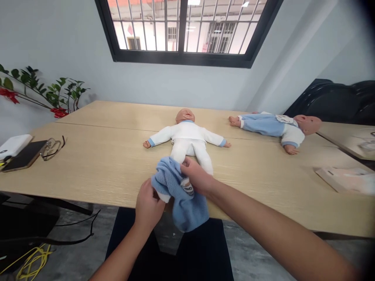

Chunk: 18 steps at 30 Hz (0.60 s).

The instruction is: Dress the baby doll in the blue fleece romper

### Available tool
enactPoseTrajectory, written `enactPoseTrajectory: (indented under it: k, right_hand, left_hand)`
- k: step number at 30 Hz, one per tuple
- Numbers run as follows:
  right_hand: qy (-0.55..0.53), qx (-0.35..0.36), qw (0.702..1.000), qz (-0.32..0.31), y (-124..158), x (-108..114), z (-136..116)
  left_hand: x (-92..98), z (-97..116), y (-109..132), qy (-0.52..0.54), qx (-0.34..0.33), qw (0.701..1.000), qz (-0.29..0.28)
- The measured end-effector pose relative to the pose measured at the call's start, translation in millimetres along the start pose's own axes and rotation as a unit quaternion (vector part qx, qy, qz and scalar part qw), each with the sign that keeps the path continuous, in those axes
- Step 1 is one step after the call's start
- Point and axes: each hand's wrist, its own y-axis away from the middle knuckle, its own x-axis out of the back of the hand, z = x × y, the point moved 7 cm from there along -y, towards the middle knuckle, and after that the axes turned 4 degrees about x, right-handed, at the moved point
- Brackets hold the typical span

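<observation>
A baby doll (189,132) in a white top with blue cuffs and white leggings lies on its back on the table, head away from me. A fluffy blue pair of doll trousers (190,212) is bunched around the lower part of its left-hand leg, hiding the foot. My left hand (150,205) is closed on the trousers near a white cuff, by the table's front edge. With fingers pinched, my right hand (197,175) grips the upper edge of the blue cloth between the doll's legs. Part of the trousers hangs over the table edge.
A second doll (269,125) in blue and white lies at the back right of the table (111,175). Glasses (52,148), a dark notebook (25,155) and a white case (14,146) are at the left. A pale package (345,179) lies at the right.
</observation>
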Motion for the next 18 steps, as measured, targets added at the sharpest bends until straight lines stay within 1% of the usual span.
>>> enactPoseTrajectory:
  k: [2, 4, 6, 10, 12, 13, 14, 16, 18]
  right_hand:
    - [0.039, 0.004, 0.999, 0.013, -1.1, 1.3, 3.0]
    - [0.056, 0.0, 0.998, 0.016, -1.4, 0.5, 8.4]
    - [0.051, -0.011, 0.999, 0.011, -0.7, -2.2, 13.8]
    - [0.03, -0.012, 0.999, 0.015, 1.1, -6.9, 15.3]
    - [0.022, -0.007, 1.0, 0.014, 1.5, -8.2, 13.1]
    - [0.02, -0.006, 1.0, 0.018, 1.8, -7.7, 11.9]
    - [0.02, -0.006, 0.999, 0.024, 2.1, -6.4, 10.8]
    - [0.022, -0.008, 0.999, 0.04, 3.3, -2.4, 8.8]
    - [0.017, -0.006, 0.999, 0.048, 4.6, 0.9, 7.1]
  left_hand:
    - [6.5, -7.7, 4.9, 0.037, 0.016, 0.998, 0.051]
    - [10.8, -13.5, 8.3, 0.064, 0.006, 0.995, 0.076]
    - [14.7, -12.1, 9.6, 0.057, -0.047, 0.993, 0.09]
    - [21.6, 5.8, 13.4, -0.013, -0.191, 0.973, 0.132]
    - [19.8, 14.5, 14.5, -0.05, -0.227, 0.964, 0.129]
    - [18.0, 16.8, 13.8, -0.071, -0.224, 0.965, 0.121]
    - [16.0, 17.4, 12.1, -0.09, -0.207, 0.968, 0.11]
    - [12.4, 14.2, 7.3, -0.111, -0.151, 0.979, 0.083]
    - [9.7, 10.4, 3.6, -0.1, -0.109, 0.987, 0.059]
